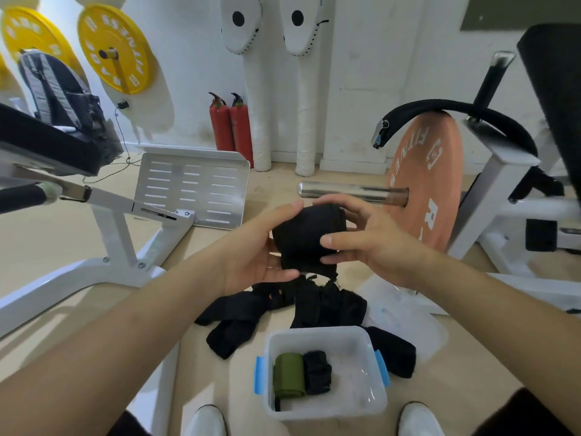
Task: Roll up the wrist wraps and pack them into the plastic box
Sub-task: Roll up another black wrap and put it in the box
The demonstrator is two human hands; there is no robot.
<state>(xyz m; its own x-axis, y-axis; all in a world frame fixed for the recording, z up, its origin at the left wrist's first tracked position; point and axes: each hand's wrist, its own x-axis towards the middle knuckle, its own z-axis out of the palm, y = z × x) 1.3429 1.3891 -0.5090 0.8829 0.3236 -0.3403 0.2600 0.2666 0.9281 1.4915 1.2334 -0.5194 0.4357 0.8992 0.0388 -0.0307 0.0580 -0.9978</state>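
Far left, two yellow weight plates (114, 48) hang against the white wall, with a grey backpack (55, 86) resting on a black bench pad below them. A white slotted footplate (191, 190) stands tilted on the tan floor, and two red fire extinguishers (231, 127) stand by the wall behind it.

In the middle, held above the floor, the left hand (257, 250) cups a rolled black wrist wrap (306, 239) from its left side, thumb under the roll and fingers curled behind it. The right hand (374, 237) clamps the same roll from the right, thumb across its front and fingers over the top. A frayed end hangs below the roll; whether it is the wrap's loose tail is hard to tell.

Directly beneath lies a heap of unrolled black wraps (283, 309) spread on the floor. Nearer the person sits the clear plastic box (327, 410) with blue side clips, holding an olive-green rolled wrap (289, 376) and a black rolled wrap (317, 376) side by side, touching, against its left half. A clear lid (405, 322) lies just right of the heap.

Right of the hands, a chrome bar sleeve (342, 191) carries an orange weight plate (427, 180).
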